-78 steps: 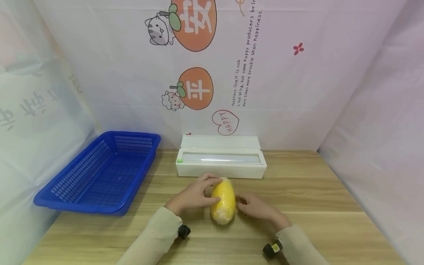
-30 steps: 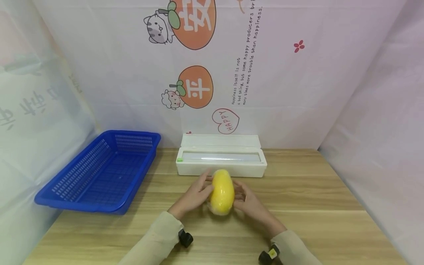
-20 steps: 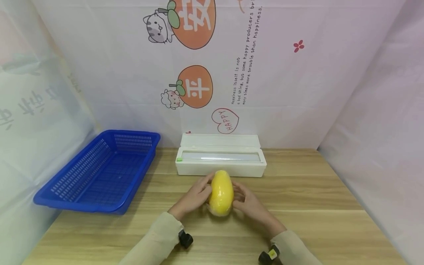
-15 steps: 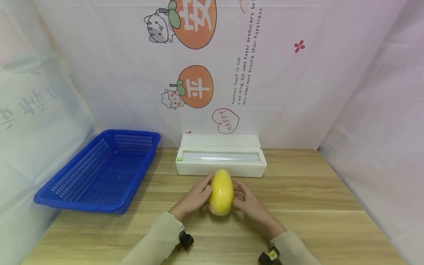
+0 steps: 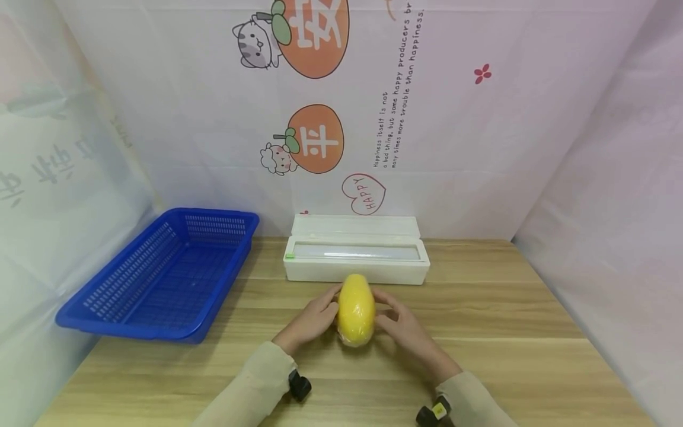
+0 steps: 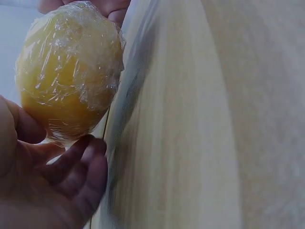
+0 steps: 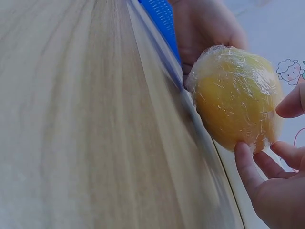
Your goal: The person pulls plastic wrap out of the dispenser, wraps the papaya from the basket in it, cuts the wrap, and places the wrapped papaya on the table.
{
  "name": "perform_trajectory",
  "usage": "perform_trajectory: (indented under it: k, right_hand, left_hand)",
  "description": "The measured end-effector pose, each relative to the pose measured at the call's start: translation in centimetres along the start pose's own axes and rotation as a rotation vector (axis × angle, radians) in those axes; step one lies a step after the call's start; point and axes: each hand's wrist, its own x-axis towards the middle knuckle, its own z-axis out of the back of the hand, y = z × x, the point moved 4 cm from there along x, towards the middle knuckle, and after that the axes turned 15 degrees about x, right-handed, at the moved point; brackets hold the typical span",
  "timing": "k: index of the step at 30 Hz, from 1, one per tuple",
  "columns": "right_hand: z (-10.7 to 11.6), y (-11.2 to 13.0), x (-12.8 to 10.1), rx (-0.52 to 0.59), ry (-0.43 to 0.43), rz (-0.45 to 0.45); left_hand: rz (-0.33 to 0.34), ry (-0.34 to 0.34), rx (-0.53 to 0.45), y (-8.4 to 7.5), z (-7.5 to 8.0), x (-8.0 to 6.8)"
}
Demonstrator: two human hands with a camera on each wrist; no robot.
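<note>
A plump yellow mango (image 5: 356, 309) wrapped in clear cling film is held upright-lengthwise between both hands, just in front of a white film dispenser box. My left hand (image 5: 315, 317) grips its left side, thumb on the near face. My right hand (image 5: 402, 326) holds the right side with thumb and fingertips. In the left wrist view, crinkled film covers the near end of the mango (image 6: 71, 67), close over the table. The right wrist view shows fingertips on the lower side of the mango (image 7: 238, 100) and the thumb opposite.
The white cling film box (image 5: 356, 273) stands at the back with its lid raised and a green slider at its left end. A blue plastic basket (image 5: 219, 296) sits at the left. White printed sheets surround the wooden table (image 5: 507, 356).
The mango has shifted slightly away from me and been turned, so a smoother face shows. The left fingers moved off its top to its side; the right hand moved up along it.
</note>
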Motion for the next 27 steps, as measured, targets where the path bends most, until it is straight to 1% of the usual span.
perform_trajectory:
  k: [3,6,9,12,17,21,25,27]
  right_hand:
    - [0.1,0.0,0.0,-0.014,-0.014,0.008]
    - [0.2,0.0,0.1,-0.01,-0.019,0.032]
    - [0.3,0.0,0.2,0.005,-0.013,0.05]
    - [0.4,-0.2,0.3,0.016,-0.005,0.047]
    - [0.5,-0.4,0.5,0.039,0.029,0.041]
    - [0.5,-0.3,0.5,0.051,0.06,0.058]
    - [0.6,-0.3,0.5,0.034,0.051,0.05]
    - [0.7,-0.4,0.5,0.032,0.037,0.033]
  left_hand:
    - [-0.041,-0.015,0.031,0.0,0.0,0.2]
    - [-0.063,-0.028,0.067,0.1,0.0,0.3]
    - [-0.062,-0.027,0.094,0.4,-0.1,0.4]
    - [-0.051,-0.023,0.1,0.8,-0.3,0.4]
    - [-0.02,-0.011,0.068,1.1,-0.1,0.5]
    - [0.009,-0.007,0.013,1.1,0.2,0.5]
    - [0.038,-0.013,-0.022,1.2,0.4,0.5]
    - [0.041,-0.017,-0.029,1.2,0.5,0.5]
